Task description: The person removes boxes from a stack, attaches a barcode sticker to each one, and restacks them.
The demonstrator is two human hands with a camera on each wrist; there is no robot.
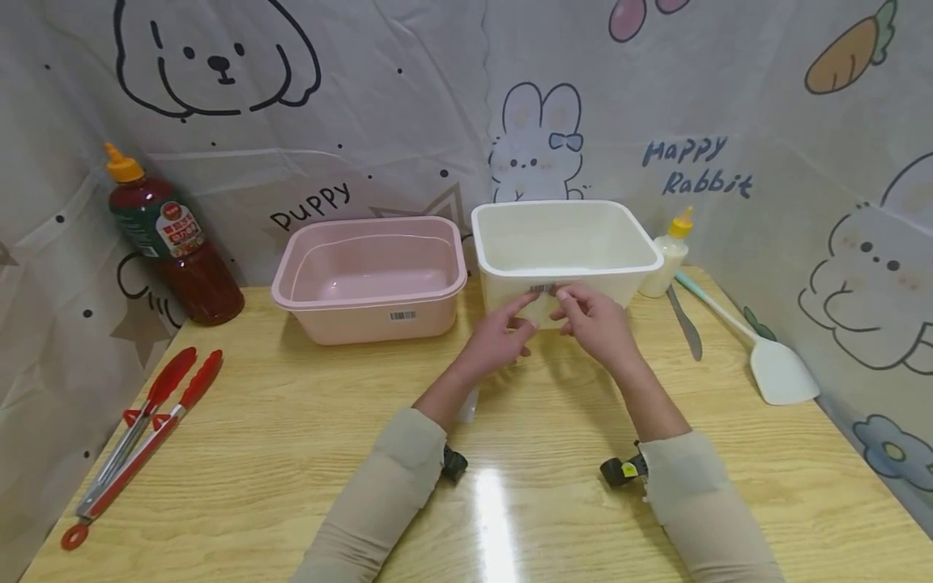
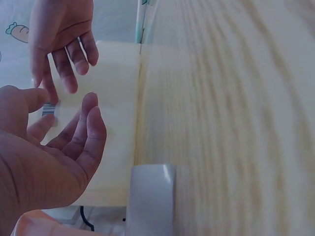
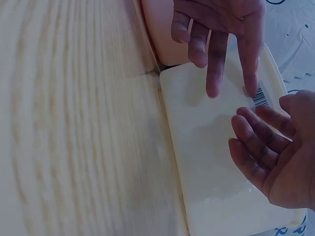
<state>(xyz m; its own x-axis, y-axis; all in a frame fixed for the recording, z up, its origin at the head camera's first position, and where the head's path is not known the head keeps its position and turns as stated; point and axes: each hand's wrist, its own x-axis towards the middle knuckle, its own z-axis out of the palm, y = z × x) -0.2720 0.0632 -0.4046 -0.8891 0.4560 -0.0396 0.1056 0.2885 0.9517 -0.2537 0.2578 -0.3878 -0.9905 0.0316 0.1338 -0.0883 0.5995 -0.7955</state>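
A white plastic basin [image 1: 503, 283] stands at the back of the table, with a barcode sticker [image 1: 542, 288] on its front wall. My left hand [image 1: 499, 340] reaches to that wall, its index fingertip right at the sticker and its other fingers loosely bent. From the other side comes my right hand [image 1: 594, 320], thumb and index finger close to the sticker's right end. Both wrist views show the sticker [image 3: 261, 97] on the wall between the fingertips of the two hands. The right hand's lower fingers [image 3: 251, 162] are relaxed, in front of the basin wall.
Left of the white basin stands a pink basin [image 1: 306, 317]. Farther left are a red sauce bottle [image 1: 175, 243] and red-tipped tongs [image 1: 138, 445]. To the right are a small yellow-capped bottle [image 1: 665, 263], a spreader knife [image 1: 685, 328] and a white spatula [image 1: 781, 370]. Printed cloth hangs behind.
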